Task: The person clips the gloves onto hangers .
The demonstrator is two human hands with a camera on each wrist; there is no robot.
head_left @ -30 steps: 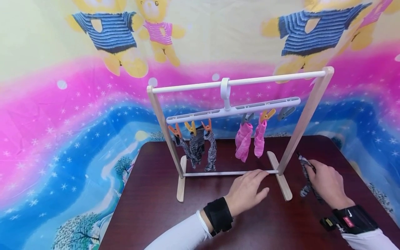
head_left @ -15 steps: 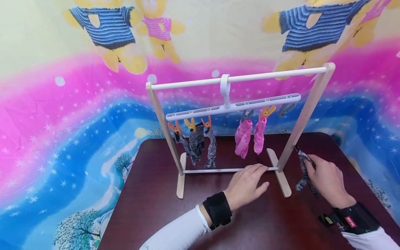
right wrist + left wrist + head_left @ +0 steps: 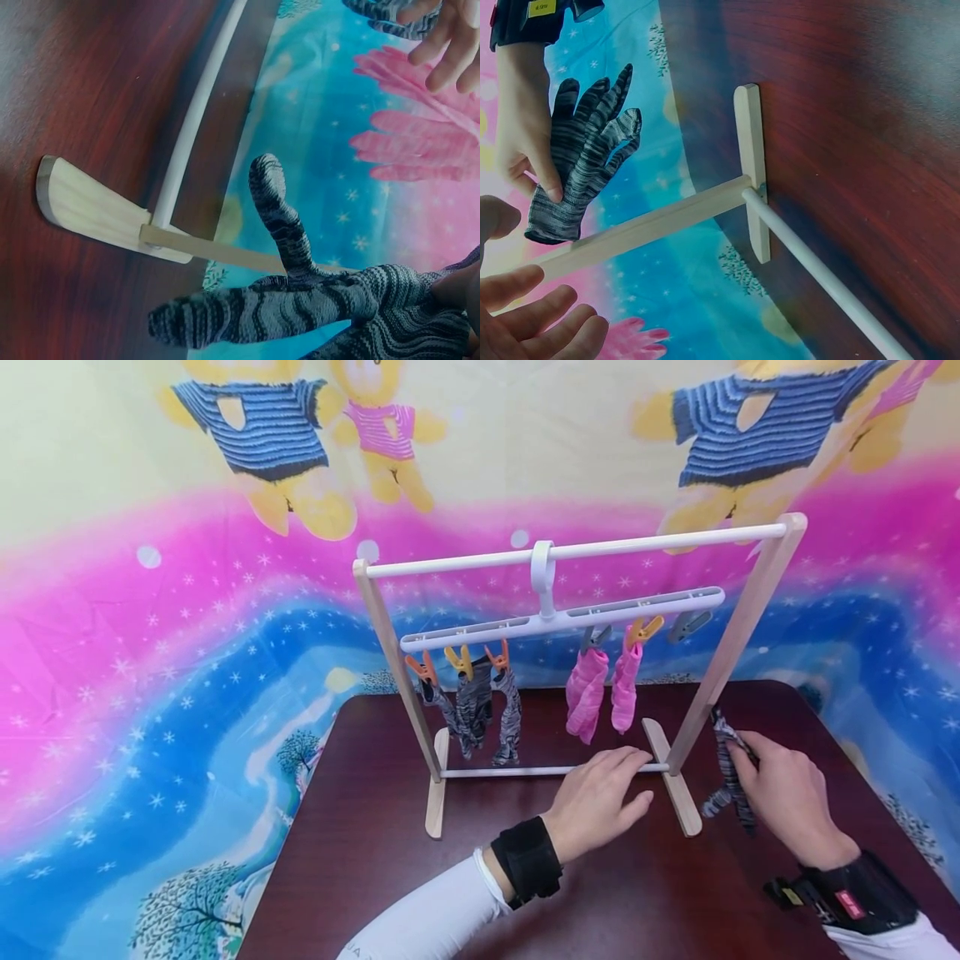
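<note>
My right hand (image 3: 787, 793) pinches the cuff of a black-and-grey knit glove (image 3: 727, 760), which dangles fingers down outside the rack's right post. In the left wrist view the whole glove (image 3: 592, 154) shows, with the thumb pressed on its cuff. My left hand (image 3: 592, 797) is held in front of the rack, fingers loosely spread and holding nothing. Pink gloves (image 3: 585, 695) hang beyond that hand from a grey and a yellow clip. Further left, black-and-grey gloves (image 3: 474, 702) hang from orange and yellow clips. At the hanger's right end, a grey clip (image 3: 688, 625) holds nothing.
A white hanger (image 3: 551, 622) hooks over the top rod of a small wooden rack (image 3: 731, 652). Its feet stand on a dark red-brown table (image 3: 360, 885), joined by a low white rod (image 3: 517, 772). Behind it hangs a teddy-bear backdrop (image 3: 487, 452).
The right hand has risen slightly with the glove, and the glove's dangling fingers have swung left toward the rack's foot. The left hand stays in nearly the same place.
</note>
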